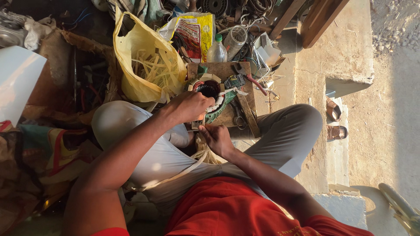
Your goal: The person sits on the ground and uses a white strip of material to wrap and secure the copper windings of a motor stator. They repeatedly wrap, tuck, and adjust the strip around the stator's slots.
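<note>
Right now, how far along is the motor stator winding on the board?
Done: copper coils already sit in the round stator on the wooden board.
In hand: left hand grips the stator's near edge; right hand pinches something small at its lower rim, too small to tell.
Left: white insulation strips stick out untrimmed; pliers and scissors lie unused. How many slots are filled cannot be judged.

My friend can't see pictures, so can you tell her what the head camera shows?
A seated person's left hand grips a round motor part with copper wire on a small wooden board, while the right hand touches its near edge. Pliers, a yellow plastic bag and a plastic bottle lie nearby.
</note>
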